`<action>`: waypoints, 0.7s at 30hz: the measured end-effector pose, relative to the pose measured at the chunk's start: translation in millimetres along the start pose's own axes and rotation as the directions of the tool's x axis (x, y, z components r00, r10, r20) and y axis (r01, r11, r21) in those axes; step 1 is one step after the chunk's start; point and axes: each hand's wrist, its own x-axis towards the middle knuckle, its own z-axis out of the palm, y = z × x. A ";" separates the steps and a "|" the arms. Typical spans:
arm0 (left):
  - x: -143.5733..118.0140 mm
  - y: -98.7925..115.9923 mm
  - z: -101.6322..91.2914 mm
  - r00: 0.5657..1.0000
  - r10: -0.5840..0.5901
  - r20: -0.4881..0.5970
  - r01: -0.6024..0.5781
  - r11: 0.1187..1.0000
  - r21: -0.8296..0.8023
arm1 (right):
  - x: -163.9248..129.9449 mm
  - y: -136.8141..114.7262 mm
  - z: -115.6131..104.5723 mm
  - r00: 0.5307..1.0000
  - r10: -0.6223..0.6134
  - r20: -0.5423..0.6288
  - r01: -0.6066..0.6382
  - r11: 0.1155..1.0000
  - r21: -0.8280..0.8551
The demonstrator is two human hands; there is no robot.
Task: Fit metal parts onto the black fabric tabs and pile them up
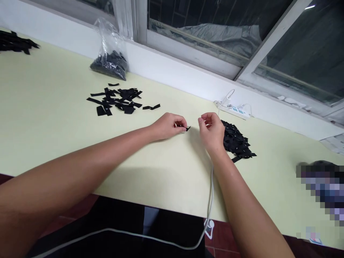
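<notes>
Low over the middle of the table, my left hand (172,126) pinches a short black fabric strip (188,128), whose end sticks out past the fingertips. Just to the right, my right hand (212,132) is raised with its thumb and fingers curled near each other. Whether anything small sits between those fingertips I cannot make out. Behind the right wrist lies a dense heap of black strips (236,139). A looser spread of black strips (118,98) is farther off to the left, with one single strip (151,107) lying nearest my left hand.
A clear plastic bag (110,53) of black pieces stands against the wall. A white power strip (235,110) lies at the back. A white cable (211,190) runs under my right arm and over the front edge. More black strips (16,42) lie far left; a blurred object (324,188) is at right.
</notes>
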 end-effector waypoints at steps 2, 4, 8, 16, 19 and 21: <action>-1.0 1.6 -0.2 1.000 0.009 0.024 -0.008 1.000 -0.003 | -1.6 0.1 6.2 0.998 0.022 0.066 -0.029 0.994 0.106; -1.4 3.3 -0.7 1.000 0.017 0.018 -0.017 1.000 0.003 | -4.1 0.9 13.0 0.984 0.038 0.174 -0.074 0.976 0.203; 0.0 4.2 -1.1 0.999 0.038 -0.012 -0.038 0.999 0.010 | -6.3 2.5 18.9 0.952 0.058 0.301 -0.156 0.936 0.314; 0.5 1.9 -0.3 0.997 0.063 -0.047 -0.064 0.998 -0.005 | -3.2 1.0 14.9 0.926 0.088 0.367 -0.239 0.890 0.389; 0.0 2.0 -0.8 0.995 0.075 -0.060 -0.075 0.997 0.004 | -3.6 -0.8 15.2 0.920 0.095 0.380 -0.264 0.867 0.422; -0.1 1.8 -1.1 0.995 0.081 -0.059 -0.081 0.997 0.001 | -3.8 -1.7 15.0 0.914 0.099 0.393 -0.279 0.857 0.433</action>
